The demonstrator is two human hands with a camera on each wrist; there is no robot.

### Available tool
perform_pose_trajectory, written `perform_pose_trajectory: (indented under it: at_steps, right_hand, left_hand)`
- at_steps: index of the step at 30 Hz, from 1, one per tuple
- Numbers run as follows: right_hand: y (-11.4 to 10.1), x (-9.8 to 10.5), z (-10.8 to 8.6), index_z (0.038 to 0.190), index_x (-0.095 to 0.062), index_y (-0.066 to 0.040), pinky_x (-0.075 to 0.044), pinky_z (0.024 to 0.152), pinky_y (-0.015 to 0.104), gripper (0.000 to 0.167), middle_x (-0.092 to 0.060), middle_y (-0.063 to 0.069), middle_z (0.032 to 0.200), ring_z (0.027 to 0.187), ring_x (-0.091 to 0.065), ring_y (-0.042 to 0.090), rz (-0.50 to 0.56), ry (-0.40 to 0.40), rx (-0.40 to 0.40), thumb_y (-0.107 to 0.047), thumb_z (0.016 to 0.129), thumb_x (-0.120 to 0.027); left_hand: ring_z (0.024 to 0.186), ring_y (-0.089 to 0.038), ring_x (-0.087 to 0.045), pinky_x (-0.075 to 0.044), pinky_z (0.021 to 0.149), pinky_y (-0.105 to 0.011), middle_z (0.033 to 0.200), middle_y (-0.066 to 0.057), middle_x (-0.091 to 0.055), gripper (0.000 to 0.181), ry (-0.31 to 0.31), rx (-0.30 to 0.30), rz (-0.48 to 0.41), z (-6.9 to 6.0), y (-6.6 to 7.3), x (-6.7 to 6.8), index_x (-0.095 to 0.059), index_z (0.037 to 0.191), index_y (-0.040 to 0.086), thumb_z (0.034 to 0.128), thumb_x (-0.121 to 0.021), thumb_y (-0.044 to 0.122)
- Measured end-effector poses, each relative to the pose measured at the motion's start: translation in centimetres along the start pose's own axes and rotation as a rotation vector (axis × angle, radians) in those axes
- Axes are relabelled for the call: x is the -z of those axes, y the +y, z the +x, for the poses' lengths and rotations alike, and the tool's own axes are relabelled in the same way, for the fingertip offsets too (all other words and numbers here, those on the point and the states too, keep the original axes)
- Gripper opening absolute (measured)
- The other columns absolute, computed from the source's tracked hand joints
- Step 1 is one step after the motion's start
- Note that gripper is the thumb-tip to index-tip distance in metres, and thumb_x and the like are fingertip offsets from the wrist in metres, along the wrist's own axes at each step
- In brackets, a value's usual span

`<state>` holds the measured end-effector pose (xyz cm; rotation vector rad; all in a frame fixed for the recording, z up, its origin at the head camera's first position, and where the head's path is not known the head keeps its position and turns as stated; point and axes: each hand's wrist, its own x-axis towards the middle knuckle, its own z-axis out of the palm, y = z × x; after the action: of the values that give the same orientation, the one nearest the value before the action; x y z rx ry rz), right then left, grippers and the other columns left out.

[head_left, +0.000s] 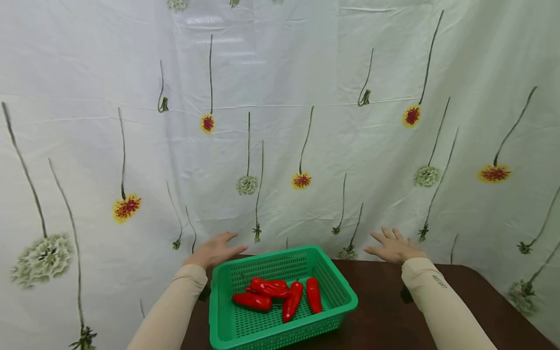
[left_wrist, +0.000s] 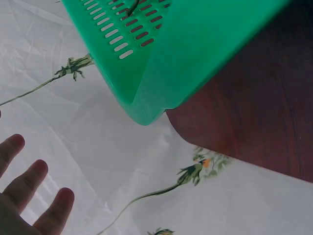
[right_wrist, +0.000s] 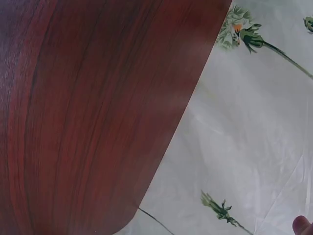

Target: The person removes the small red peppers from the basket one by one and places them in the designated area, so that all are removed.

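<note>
A green plastic basket (head_left: 280, 335) with slotted walls stands on the dark wooden table. Inside it lie several red peppers (head_left: 293, 301), spread over its floor. My left hand (head_left: 216, 250) is raised by the basket's far left corner, fingers spread and holding nothing. In the left wrist view, fingertips (left_wrist: 56, 210) show below the basket's corner, apart from it. Over the table's far edge on the right, my right hand (head_left: 395, 247) is held out with straight fingers and holds nothing. Only one fingertip (right_wrist: 303, 225) appears in the right wrist view.
The brown wooden table (head_left: 380, 311) has rounded corners and extends to the right of the basket. Behind it hangs a pale curtain (head_left: 280, 73) printed with flowers on long stems, close to the table's far edge.
</note>
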<state>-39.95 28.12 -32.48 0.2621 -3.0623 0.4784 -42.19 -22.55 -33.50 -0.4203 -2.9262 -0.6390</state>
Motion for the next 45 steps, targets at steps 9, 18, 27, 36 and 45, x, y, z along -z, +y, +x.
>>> perform_pose_trajectory:
  at_steps: [9,18,27,36,45]
  right_hand:
    - [-1.6,-0.8,0.9,0.158,-0.03,-0.006,-0.016,0.106,0.084,0.086,-0.015,0.034,0.161,0.145,-0.011,0.061,0.055,-0.008,0.047,-0.064,0.097,-0.048]
    - [-3.4,-2.0,1.6,0.156,-0.027,0.003,-0.033,0.11,0.07,0.083,-0.026,0.034,0.158,0.143,-0.027,0.055,0.203,-0.047,0.148,-0.049,0.099,-0.057]
    - [-4.5,-2.7,1.9,0.157,-0.028,-0.001,-0.036,0.108,0.069,0.081,-0.027,0.033,0.158,0.142,-0.031,0.054,0.266,-0.106,0.148,-0.048,0.099,-0.058]
    - [-5.5,-2.9,2.6,0.157,-0.029,-0.001,-0.045,0.103,0.062,0.078,-0.042,0.032,0.148,0.134,-0.044,0.049,0.307,-0.125,0.164,-0.042,0.099,-0.06]
    - [-6.1,-4.1,3.0,0.152,-0.039,0.0,-0.048,0.101,0.059,0.069,-0.052,0.03,0.141,0.127,-0.053,0.045,0.347,-0.157,0.181,-0.034,0.098,-0.064]
  left_hand:
    - [0.143,-0.047,-0.035,-0.036,0.111,-0.065,0.157,-0.023,-0.038,0.079,0.097,-0.068,-0.09,-2.0,-1.2,0.3,-0.04,0.154,0.008,0.097,-0.051,0.062]
    - [0.14,-0.045,-0.041,-0.041,0.107,-0.064,0.152,-0.021,-0.045,0.069,0.165,-0.109,-0.138,-4.5,-3.4,-0.6,-0.047,0.149,0.007,0.0983,-0.056,0.054]
    - [0.136,-0.046,-0.044,-0.041,0.105,-0.067,0.148,-0.023,-0.05,0.061,0.219,-0.161,-0.115,-6.8,-4.5,-1.5,-0.053,0.144,0.006,0.0991,-0.058,0.046]
    - [0.138,-0.047,-0.041,-0.038,0.105,-0.071,0.149,-0.022,-0.049,0.049,0.257,-0.224,-0.162,-8.0,-4.2,-2.4,-0.058,0.14,0.01,0.099,-0.061,0.037]
    - [0.137,-0.048,-0.042,-0.038,0.104,-0.072,0.148,-0.02,-0.051,0.047,0.267,-0.238,-0.189,-8.9,-4.0,-3.7,-0.061,0.136,0.009,0.0967,-0.066,0.034]
